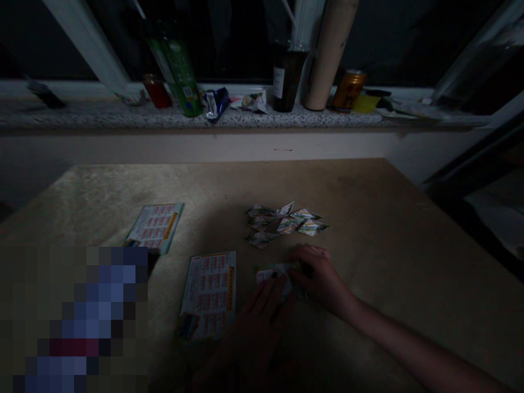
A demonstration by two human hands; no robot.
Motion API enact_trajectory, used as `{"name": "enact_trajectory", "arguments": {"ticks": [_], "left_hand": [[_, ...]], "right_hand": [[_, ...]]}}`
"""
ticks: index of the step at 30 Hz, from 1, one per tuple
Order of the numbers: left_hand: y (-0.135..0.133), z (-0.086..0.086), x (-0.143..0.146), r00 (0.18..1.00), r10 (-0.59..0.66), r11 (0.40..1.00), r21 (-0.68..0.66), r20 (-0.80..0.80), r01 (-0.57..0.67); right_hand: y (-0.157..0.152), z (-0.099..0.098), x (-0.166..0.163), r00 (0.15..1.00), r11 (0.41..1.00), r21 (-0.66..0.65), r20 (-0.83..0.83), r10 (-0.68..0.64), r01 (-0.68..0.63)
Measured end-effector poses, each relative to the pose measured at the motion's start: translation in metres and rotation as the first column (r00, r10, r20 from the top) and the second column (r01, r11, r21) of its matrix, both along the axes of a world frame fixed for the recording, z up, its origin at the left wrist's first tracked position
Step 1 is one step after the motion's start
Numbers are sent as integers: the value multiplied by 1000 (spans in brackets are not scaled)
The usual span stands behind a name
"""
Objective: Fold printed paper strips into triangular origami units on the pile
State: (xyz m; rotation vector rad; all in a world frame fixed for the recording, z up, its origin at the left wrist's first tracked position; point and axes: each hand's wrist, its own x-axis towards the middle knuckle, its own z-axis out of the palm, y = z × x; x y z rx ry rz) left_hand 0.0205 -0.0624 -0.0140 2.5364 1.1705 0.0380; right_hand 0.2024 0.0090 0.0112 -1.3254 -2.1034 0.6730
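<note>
A sheet of printed paper [268, 274] lies on the table in front of me, partly hidden by my hands. My left hand [262, 314] rests flat on its near side, fingers stretched out. At the sheet's right side, my right hand [321, 278] has its fingers bent and pinched on the paper; shadow hides the exact grip. Just beyond are several small folded paper pieces [289, 224], pointed at the ends and loosely grouped. Left of my hands lies a printed sheet or stack [213, 292] with rows of red and white boxes.
A similar printed sheet or stack [158, 224] lies farther left. Behind the wooden table [356, 191], a speckled sill [245, 120] holds a green container [180, 82], a red jar [158, 93], a blue packet [216, 103], a cardboard tube [329, 54] and an orange can [349, 91]. Pixelation covers the lower left.
</note>
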Motion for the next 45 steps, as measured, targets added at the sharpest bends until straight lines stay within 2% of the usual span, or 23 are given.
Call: {"name": "enact_trajectory", "arguments": {"ticks": [5, 10, 14, 18, 21, 24, 27, 33, 35, 38, 45], "left_hand": [[0, -1, -3, 999, -35, 999, -9, 14, 35], [-1, -2, -3, 1000, -19, 998, 56, 20, 18], [-5, 18, -4, 999, -18, 996, 91, 51, 13], [-8, 35, -4, 997, -12, 994, 107, 80, 3], [-6, 29, -2, 998, 2, 996, 89, 61, -7], [-3, 17, -2, 999, -23, 997, 79, 32, 20], [0, 12, -5, 999, -32, 995, 91, 34, 29], [-3, 18, -9, 988, -145, 980, 142, 43, 138], [-10, 19, -7, 994, -111, 982, 156, 22, 106], [-20, 23, -2, 1000, 4, 990, 140, 23, -7], [-26, 39, 1, 995, 13, 994, 105, 101, -24]], "right_hand": [[1, -1, 0, 999, 1000, 13, 24, 25, -26], [-3, 6, 2, 997, 994, 77, 38, 72, -75], [-17, 11, 6, 979, 970, 163, 126, 162, -181], [-43, 10, 15, 918, 935, 201, 332, 215, -291], [-63, 11, 26, 857, 923, 140, 441, 266, -358], [-74, 15, 34, 829, 932, 38, 471, 301, -360], [-76, 18, 37, 823, 934, -16, 468, 323, -357], [-76, 21, 36, 848, 939, -15, 425, 316, -343], [-77, 21, 35, 854, 940, -14, 415, 315, -340], [-78, 18, 35, 870, 946, 4, 394, 296, -323], [-79, 19, 32, 869, 948, -40, 388, 307, -316]]}}
